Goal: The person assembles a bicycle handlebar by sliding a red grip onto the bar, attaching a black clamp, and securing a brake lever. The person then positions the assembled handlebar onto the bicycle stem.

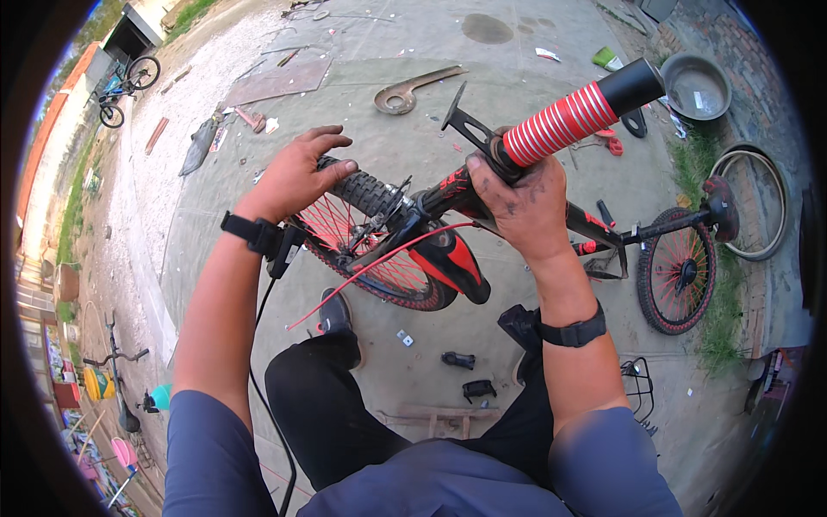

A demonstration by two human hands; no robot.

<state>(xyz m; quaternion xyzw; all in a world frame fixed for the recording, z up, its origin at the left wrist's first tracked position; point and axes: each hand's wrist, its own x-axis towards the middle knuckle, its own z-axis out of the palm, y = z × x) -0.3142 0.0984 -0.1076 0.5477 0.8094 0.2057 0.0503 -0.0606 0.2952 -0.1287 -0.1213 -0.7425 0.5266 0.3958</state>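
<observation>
left hand (297,177) rests flat, fingers spread, on knobby front tyre (362,191). right hand (517,202) wraps closed around fork top (482,155) below red-ribbed suspension fork leg (560,121).

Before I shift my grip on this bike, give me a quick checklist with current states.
1. Left hand on front tyre: ok, palm resting on the knobby tread.
2. Right hand at base of red ribbed grip: ok, wrapped around.
3. Loose red cable: not ok, hanging free across the wheel.
4. Small parts on ground near feet: not ok, underfoot.
5. Rear wheel steady: cannot tell.
</observation>
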